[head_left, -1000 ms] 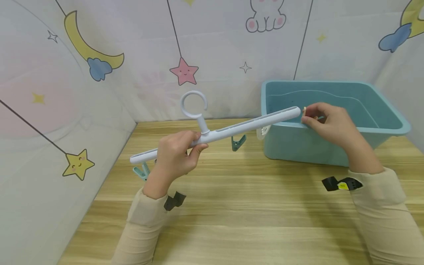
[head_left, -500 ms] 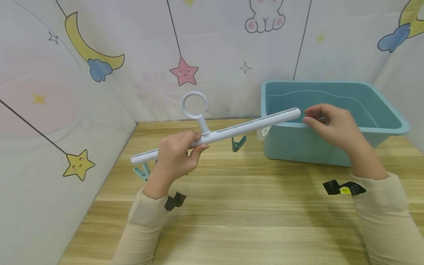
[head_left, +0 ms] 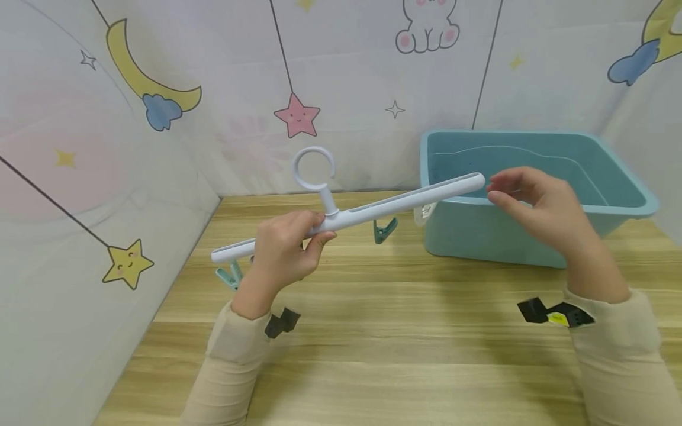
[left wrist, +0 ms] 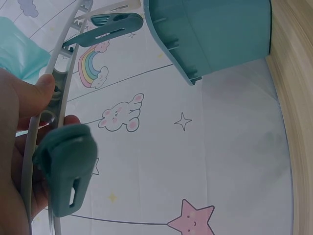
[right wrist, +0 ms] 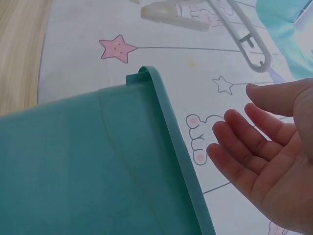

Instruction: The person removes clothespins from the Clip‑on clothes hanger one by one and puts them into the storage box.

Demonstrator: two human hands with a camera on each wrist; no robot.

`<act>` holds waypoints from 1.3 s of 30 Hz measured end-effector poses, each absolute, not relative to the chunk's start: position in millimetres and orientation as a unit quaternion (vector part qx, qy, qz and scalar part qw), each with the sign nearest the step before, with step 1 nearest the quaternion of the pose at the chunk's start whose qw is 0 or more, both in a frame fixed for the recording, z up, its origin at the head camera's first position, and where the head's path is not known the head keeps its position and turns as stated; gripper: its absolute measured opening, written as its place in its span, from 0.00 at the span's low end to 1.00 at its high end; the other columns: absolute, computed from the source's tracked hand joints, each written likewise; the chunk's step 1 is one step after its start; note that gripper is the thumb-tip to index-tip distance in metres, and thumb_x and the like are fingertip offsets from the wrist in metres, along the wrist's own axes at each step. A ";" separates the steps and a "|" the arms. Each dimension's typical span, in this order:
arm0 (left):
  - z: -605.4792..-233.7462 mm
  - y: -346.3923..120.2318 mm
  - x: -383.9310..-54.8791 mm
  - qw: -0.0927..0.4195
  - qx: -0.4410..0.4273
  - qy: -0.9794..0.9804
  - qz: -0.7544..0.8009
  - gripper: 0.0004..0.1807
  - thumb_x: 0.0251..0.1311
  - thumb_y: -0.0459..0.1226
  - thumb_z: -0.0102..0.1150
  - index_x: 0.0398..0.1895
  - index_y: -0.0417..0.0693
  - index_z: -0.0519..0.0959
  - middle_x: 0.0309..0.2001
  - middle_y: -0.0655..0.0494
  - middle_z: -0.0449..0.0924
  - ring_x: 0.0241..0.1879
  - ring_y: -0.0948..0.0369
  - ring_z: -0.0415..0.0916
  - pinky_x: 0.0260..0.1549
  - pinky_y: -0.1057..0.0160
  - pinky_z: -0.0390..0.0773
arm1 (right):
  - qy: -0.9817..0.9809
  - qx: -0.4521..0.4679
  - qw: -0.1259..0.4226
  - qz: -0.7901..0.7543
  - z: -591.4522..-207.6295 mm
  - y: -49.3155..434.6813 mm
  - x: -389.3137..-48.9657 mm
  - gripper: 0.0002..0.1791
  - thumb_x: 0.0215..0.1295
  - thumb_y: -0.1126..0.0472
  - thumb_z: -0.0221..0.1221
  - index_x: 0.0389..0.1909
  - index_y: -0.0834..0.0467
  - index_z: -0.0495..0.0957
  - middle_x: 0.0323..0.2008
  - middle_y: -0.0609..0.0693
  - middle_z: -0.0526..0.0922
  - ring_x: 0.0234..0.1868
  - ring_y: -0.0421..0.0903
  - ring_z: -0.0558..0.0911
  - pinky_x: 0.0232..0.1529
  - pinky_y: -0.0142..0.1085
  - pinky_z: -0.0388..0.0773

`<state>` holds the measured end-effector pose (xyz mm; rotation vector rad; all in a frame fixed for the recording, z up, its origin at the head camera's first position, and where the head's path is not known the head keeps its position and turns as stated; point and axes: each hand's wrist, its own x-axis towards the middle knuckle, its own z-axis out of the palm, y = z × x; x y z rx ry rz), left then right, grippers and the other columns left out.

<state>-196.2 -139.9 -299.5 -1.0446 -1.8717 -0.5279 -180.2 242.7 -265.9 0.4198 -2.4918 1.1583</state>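
My left hand [head_left: 285, 245] grips a pale clip hanger [head_left: 396, 204] just left of its ring-shaped hook [head_left: 313, 168], thumb and fingers round the slotted bar. The bar slants up to the right over the table. Below it hang a dark green clip [head_left: 383, 229], a whitish clip [head_left: 424, 213] by the bin and a lighter green clip [head_left: 229, 275] near the left end. In the left wrist view a green clip [left wrist: 68, 166] hangs close to the fingers. Beside the hanger's right end, my right hand [head_left: 543, 204] has loosely curved fingers and nothing in them, as the right wrist view shows.
A teal bin [head_left: 495, 234] stands at the back right of the wooden table [head_left: 394, 343]; the right hand is in front of its opening in the head view. A printed curtain [head_left: 357, 89] closes off the back and left.
One second ago the right fingers pinched a small beige piece at the hanger's right end; it is gone from them now and they have spread. The left hand and hanger stay almost still.
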 end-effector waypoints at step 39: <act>-300.7 -133.2 -194.6 0.440 -0.436 -0.750 -0.231 0.18 0.66 0.46 0.57 0.30 0.38 0.75 0.24 0.49 0.82 0.15 0.61 0.71 0.10 0.65 0.67 | -0.805 0.238 0.126 0.528 -283.4 214.7 -169.9 0.18 0.65 0.72 0.58 0.52 0.53 0.76 0.44 0.41 0.82 0.46 0.32 0.81 0.44 0.21 0.75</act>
